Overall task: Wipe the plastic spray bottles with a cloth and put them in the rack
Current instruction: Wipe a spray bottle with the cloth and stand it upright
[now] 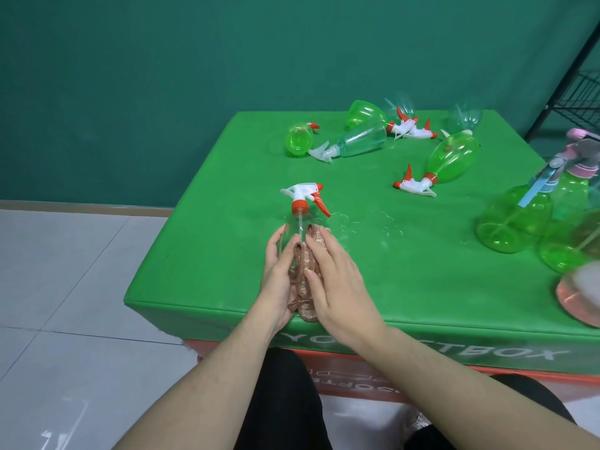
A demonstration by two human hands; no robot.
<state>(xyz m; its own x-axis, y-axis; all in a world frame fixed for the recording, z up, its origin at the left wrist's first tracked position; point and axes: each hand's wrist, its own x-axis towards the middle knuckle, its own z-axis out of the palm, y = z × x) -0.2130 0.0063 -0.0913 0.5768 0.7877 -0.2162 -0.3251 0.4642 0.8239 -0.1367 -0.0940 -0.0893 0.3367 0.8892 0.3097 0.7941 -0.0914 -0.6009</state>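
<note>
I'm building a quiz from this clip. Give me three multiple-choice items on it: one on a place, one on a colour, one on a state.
1. Where is the black wire rack?
A. far right
B. far left
C. on the table

2. What colour is the cloth?
A. blue
B. brown
C. white

3. How is the clear spray bottle held?
A. lying untouched
B. in the rack
C. upright between both hands

Answers: 1 A, it stands beyond the table's right edge. 2 B, brown folds show. 3 C, left hand grips it, right hand presses the cloth on.
</note>
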